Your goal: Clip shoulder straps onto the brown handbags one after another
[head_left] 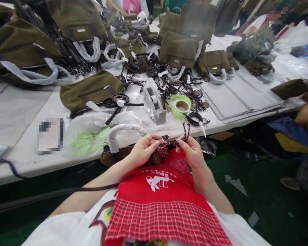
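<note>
My left hand [144, 150] pinches a metal ring beside a brown patterned charm [162, 151], close above my red apron. From the ring a dark braided cord [172, 143] runs across to my right hand [191, 152], whose thumb and fingers are closed on it. The cord's two loose ends stand up above the right fingers. Under my left forearm, at the table edge, lies an olive bag [110, 155] with a handle [114, 136] wrapped in white film. A small black strap end with a metal clip [166, 137] shows just above the ring.
A tape dispenser [154, 100], a green tape roll [180, 106] and coiled black straps [194, 119] lie ahead. Several olive bags [77, 22] line the back. A phone [50, 136] and a plastic bag with green pieces [89, 140] are left; flat boards [236, 92] and another person's arm [305, 112] are right.
</note>
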Demonstrator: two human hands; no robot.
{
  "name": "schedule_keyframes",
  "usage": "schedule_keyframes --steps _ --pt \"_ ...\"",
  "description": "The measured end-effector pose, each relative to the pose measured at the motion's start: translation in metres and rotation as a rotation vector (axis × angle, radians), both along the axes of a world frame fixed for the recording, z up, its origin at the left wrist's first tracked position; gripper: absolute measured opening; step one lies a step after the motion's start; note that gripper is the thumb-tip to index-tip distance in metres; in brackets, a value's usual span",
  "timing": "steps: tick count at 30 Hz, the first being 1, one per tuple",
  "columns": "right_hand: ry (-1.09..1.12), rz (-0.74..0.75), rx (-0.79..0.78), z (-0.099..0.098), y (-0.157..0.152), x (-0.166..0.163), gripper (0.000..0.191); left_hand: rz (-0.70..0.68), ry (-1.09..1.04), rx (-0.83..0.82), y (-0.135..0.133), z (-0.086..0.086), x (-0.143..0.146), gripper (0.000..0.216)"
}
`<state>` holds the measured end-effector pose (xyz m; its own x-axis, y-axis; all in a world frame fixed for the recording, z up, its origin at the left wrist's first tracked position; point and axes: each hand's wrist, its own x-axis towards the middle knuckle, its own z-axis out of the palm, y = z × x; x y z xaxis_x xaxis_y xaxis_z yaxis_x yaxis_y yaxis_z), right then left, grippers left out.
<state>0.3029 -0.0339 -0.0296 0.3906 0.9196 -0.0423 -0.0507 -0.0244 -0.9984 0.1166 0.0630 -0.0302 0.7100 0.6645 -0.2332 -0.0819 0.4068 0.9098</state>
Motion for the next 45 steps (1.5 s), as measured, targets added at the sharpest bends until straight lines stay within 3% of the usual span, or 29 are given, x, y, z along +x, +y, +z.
schedule_keyframes --steps 2,5,6,7,8,10,11,13,18,21,26,31,35,38,42,45 --pt "-0.105 0.163 0.024 0.013 -0.003 0.006 0.015 0.056 -0.015 -0.006 0.000 0.001 0.001 0.042" --pt "-0.231 0.754 0.038 0.035 -0.008 0.017 0.034 0.095 -0.020 0.001 0.000 0.004 0.001 0.043" --pt "-0.227 0.899 0.037 0.041 -0.009 0.021 0.042 0.094 -0.016 0.001 0.000 0.005 0.001 0.042" --pt "-0.202 0.943 0.040 0.044 -0.009 0.023 0.048 0.090 -0.011 0.004 0.000 0.006 0.001 0.042" --pt "-0.174 0.874 0.049 0.046 -0.008 0.024 0.051 0.084 -0.009 0.011 0.001 0.006 0.001 0.042" --pt "-0.182 0.555 0.043 0.043 -0.004 0.020 0.050 0.063 -0.006 0.040 0.001 0.005 0.001 0.041" --pt "-0.232 0.406 0.023 0.039 -0.001 0.016 0.045 0.049 -0.001 0.067 0.001 0.005 0.002 0.040" --pt "-0.380 0.250 -0.041 0.030 0.008 0.004 0.030 0.012 0.036 0.149 0.001 0.002 0.003 0.038" --pt "-0.549 0.257 -0.115 0.016 0.022 -0.019 0.014 -0.016 0.246 0.457 0.003 0.001 0.002 0.029" --pt "-0.553 0.251 -0.083 0.016 0.024 -0.020 0.012 0.000 0.285 0.546 0.005 0.003 -0.001 0.027" --pt "-0.372 0.208 -0.057 0.015 0.025 -0.017 0.018 -0.049 0.188 0.490 0.006 0.007 -0.002 0.018" --pt "-0.273 0.135 0.003 0.007 0.025 -0.024 0.020 0.088 0.212 0.496 0.009 0.005 0.001 0.014" --pt "-0.595 0.045 0.140 0.009 0.022 -0.033 0.008 0.168 0.196 0.434 0.011 0.003 0.003 0.015" --pt "-0.820 0.094 0.191 0.012 0.023 -0.038 0.016 0.164 0.185 0.494 0.007 0.004 0.003 0.010" --pt "-0.838 0.081 0.201 0.012 0.026 -0.040 0.020 0.116 0.123 0.482 0.002 0.003 0.003 0.012" --pt "-0.835 -0.039 0.239 0.011 0.024 -0.040 0.012 0.214 0.117 0.384 0.003 -0.001 0.002 0.013"
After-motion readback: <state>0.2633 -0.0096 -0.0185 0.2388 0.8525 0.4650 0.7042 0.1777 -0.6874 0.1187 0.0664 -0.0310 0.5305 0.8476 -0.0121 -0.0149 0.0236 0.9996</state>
